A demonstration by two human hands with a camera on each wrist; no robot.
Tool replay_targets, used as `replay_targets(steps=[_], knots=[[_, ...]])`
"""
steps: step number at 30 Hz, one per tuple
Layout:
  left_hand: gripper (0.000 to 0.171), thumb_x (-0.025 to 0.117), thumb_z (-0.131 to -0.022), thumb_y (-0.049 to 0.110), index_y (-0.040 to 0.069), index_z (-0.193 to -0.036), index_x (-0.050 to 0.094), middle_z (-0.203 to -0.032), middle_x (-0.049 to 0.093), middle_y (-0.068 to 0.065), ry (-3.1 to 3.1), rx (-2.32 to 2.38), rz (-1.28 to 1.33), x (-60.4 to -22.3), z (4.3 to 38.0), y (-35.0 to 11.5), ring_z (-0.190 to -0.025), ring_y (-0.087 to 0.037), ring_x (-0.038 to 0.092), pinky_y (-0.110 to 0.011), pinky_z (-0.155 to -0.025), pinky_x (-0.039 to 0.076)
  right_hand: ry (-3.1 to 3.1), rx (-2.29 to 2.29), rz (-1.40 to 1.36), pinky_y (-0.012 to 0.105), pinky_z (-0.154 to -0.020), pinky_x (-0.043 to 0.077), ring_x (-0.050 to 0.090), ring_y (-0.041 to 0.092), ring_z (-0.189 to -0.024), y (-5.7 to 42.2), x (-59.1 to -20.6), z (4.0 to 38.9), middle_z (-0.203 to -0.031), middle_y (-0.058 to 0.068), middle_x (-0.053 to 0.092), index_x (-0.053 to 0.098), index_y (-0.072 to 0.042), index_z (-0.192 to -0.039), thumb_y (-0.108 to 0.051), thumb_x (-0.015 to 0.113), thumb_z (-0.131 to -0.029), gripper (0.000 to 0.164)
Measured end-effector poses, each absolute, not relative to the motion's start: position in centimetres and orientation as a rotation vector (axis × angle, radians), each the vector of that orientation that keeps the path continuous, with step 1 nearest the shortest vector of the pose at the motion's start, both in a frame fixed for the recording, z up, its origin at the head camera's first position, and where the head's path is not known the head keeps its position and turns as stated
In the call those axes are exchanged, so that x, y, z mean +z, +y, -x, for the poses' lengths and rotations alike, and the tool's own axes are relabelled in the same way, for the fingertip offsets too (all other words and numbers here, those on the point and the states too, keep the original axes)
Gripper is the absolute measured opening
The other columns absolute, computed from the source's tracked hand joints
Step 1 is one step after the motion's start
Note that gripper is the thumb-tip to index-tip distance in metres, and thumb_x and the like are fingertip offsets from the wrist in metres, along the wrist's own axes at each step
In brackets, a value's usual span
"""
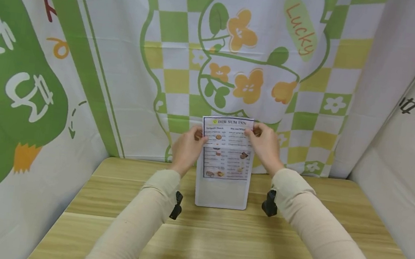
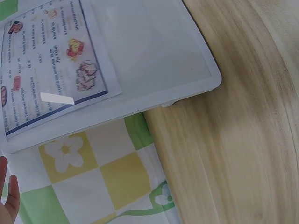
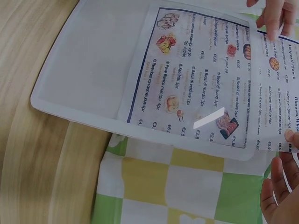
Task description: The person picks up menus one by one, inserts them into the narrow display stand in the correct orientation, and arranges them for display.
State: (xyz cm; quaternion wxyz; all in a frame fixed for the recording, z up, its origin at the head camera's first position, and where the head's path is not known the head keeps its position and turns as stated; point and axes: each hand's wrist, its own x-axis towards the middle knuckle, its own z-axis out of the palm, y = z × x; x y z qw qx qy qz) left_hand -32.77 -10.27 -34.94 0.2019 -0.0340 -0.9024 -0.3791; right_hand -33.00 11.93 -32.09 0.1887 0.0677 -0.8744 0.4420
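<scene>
A printed menu sheet headed "DIM SUM INN" (image 1: 229,133) sticks up out of the top of a white-edged clear display stand (image 1: 222,195). Its lower part shows through the stand's front panel, above a blank strip. At the sheet's left edge, my left hand (image 1: 188,148) pinches the paper between thumb and fingers. My right hand (image 1: 266,147) pinches the opposite edge at about the same height. In the right wrist view, the right thumb lies on the printed face, with the fingers (image 3: 279,179) behind. Only a few left fingertips (image 2: 13,191) appear in the left wrist view.
The stand is upright on a wooden table (image 1: 216,247), near its back edge. Behind hangs a green-and-yellow checked cloth (image 1: 181,27) with flowers. Printed white cloths close off the left side (image 1: 86,132) and the right side (image 1: 401,162).
</scene>
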Motion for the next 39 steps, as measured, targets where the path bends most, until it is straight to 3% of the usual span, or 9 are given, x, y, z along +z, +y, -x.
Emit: replay_targets(steps=[7,16,25,32,39], knots=[[0.034,0.068,-0.095,0.027,0.018,-0.127,0.059,-0.107,0.071,0.004,-2.419,-1.078,0.149,-34.1,32.9,-10.4,-0.092,-0.015,0.065,-0.034,-0.077,0.047,-2.500,1.219,-0.209,0.032,-0.060,0.045,0.056,0.022,-0.073,12.2,-33.3,32.7,-0.092,0.010,0.067,0.067,-0.003,-0.103,-0.025,0.066,-0.097,0.023],[0.031,0.069,-0.094,0.021,0.021,-0.124,0.059,-0.103,0.070,0.002,-2.409,-1.068,0.170,-34.4,32.6,-10.6,-0.088,-0.015,0.065,-0.033,-0.071,0.049,-2.430,1.245,-0.224,0.036,-0.072,0.049,0.060,0.024,-0.086,12.1,-32.8,32.9,-0.104,0.010,0.069,0.065,-0.004,-0.117,-0.022,0.065,-0.098,0.026],[0.026,0.068,-0.095,0.022,0.019,-0.120,0.064,-0.104,0.071,0.000,-2.420,-1.107,0.172,-34.9,32.2,-10.8,-0.087,-0.016,0.066,-0.034,-0.072,0.050,-2.441,1.193,-0.236,0.032,-0.065,0.047,0.059,0.021,-0.078,12.1,-32.9,32.6,-0.100,0.008,0.071,0.070,-0.007,-0.110,-0.015,0.066,-0.096,0.017],[0.019,0.068,-0.095,0.025,0.020,-0.114,0.067,-0.103,0.072,0.001,-2.462,-1.011,0.182,-35.7,32.3,-11.2,-0.087,-0.016,0.064,-0.033,-0.069,0.049,-2.477,1.160,-0.220,0.032,-0.068,0.046,0.058,0.022,-0.080,12.4,-33.9,32.6,-0.097,0.008,0.071,0.072,-0.007,-0.105,-0.015,0.068,-0.094,0.014],[0.015,0.068,-0.095,0.028,0.019,-0.108,0.070,-0.105,0.072,0.003,-2.479,-0.937,0.181,-36.1,32.1,-11.3,-0.092,-0.018,0.063,-0.036,-0.075,0.049,-2.501,1.117,-0.218,0.034,-0.067,0.045,0.058,0.022,-0.080,12.5,-34.8,32.4,-0.096,0.007,0.071,0.073,-0.008,-0.101,-0.017,0.069,-0.094,0.012]])
